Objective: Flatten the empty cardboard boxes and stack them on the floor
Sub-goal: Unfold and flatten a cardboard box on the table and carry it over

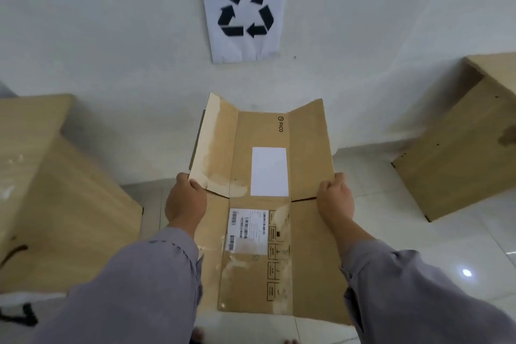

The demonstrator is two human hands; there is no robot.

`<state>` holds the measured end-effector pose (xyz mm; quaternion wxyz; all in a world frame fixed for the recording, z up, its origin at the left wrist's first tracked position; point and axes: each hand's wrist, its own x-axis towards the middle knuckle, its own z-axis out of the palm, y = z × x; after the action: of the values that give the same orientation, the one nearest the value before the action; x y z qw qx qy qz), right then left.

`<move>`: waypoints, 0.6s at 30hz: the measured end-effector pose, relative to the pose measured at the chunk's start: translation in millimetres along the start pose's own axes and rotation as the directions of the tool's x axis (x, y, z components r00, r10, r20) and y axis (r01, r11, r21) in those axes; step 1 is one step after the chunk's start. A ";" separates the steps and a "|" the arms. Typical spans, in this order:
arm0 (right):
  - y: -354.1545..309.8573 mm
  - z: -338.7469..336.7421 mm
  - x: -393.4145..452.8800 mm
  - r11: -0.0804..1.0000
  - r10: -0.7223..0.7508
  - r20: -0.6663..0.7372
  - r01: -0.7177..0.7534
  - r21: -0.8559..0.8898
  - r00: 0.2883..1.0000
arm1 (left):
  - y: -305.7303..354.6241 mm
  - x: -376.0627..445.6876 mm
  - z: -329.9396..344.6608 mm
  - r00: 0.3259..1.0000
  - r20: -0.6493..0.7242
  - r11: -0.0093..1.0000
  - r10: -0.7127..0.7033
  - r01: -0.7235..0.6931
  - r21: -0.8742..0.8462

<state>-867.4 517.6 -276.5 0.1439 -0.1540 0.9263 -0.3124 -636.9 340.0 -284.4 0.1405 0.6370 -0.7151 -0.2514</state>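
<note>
Brown cardboard box (262,204): flattened, held up in mid-air in the middle of the view, above the floor and in front of the wall; its far flaps are spread open and tilt away from the person, the left flap pale and scuffed on its inner face.
Box markings: a blank white label (269,171) on the far centre panel, a printed shipping label (248,230) with barcodes on the near panel, a column of black handling symbols just right of it, and the word PICO near the far edge.
Left hand (184,200): grips the left edge of the box where the far flap meets the main panel, fingers curled round the cardboard with the thumb on the near face.
Right hand (335,198): grips the right edge at the matching fold, fingers curled round the cardboard.
Sleeves: both arms wear grey-lilac long sleeves (134,288) reaching in from the near edge.
Floor (418,218): glossy white tiles with a bright light reflection at the near right.
Wall (111,36): plain white, with a white recycling sign (245,7) bearing a black three-arrow symbol stuck high in the centre.
Left desk (55,190): light wood-grain furniture, standing against the wall at the left, well apart from the box.
Right cabinet (460,142): light wooden unit at the far right against the wall, with a dark stain on its side.
</note>
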 end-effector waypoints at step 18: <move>216.9 255.3 106.6 0.997 -0.053 0.190 0.062 -0.042 0.980 | -165.4 25.5 301.5 0.976 -0.023 0.975 -0.217 0.218 0.041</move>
<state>-914.3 505.4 -624.7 0.2183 -0.2131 0.9107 -0.2783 -658.9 359.1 -628.1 0.1051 0.7166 -0.6451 -0.2437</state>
